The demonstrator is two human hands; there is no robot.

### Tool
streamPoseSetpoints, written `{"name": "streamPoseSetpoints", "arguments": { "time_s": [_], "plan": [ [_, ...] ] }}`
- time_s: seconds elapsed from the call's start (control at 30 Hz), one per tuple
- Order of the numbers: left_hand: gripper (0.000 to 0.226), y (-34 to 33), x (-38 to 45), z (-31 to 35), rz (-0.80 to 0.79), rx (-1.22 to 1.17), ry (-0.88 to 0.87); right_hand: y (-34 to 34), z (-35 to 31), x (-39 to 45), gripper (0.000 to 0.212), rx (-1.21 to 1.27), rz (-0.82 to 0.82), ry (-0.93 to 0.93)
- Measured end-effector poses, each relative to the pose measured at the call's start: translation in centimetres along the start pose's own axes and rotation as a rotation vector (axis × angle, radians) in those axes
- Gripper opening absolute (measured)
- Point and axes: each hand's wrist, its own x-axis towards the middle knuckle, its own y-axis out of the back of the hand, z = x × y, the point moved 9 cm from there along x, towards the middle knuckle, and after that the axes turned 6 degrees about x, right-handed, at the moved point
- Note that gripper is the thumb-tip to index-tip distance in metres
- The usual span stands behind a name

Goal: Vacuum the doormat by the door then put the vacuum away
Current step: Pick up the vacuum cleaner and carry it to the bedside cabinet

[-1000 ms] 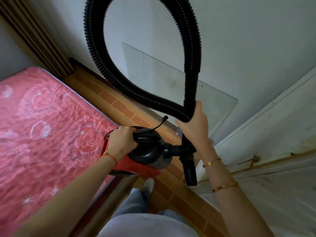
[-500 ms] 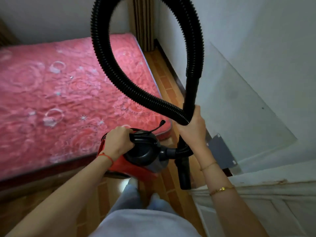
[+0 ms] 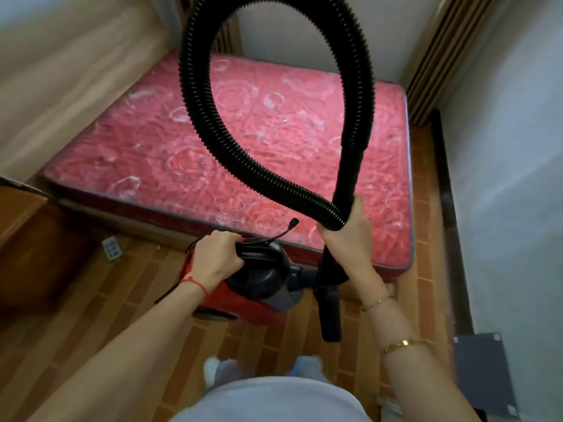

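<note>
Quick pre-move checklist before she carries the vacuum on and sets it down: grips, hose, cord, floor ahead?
1. Left hand grips the handle of the vacuum body: ok.
2. Right hand holds the hose and the wand together where they cross: ok.
3. Hose loop arches high above the pink mattress, touching nothing: ok.
4. Nozzle hangs off the brick-pattern floor: ok.
5. Power cord gathered: cannot tell; only a short stub shows by the handle.
6. Path: not ok; a small white object lies on the floor by the mattress corner.
</note>
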Motion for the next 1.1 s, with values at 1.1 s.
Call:
{"name": "streamPoseSetpoints", "arguments": {
  "time_s": [1.1],
  "plan": [
    [0.021,0.4,0.6,-43.3,-0.12,-0.062,0.376,-42.4,-18.0,0.4,0.046,0.076,-0.32,0.12]
  ]
}}
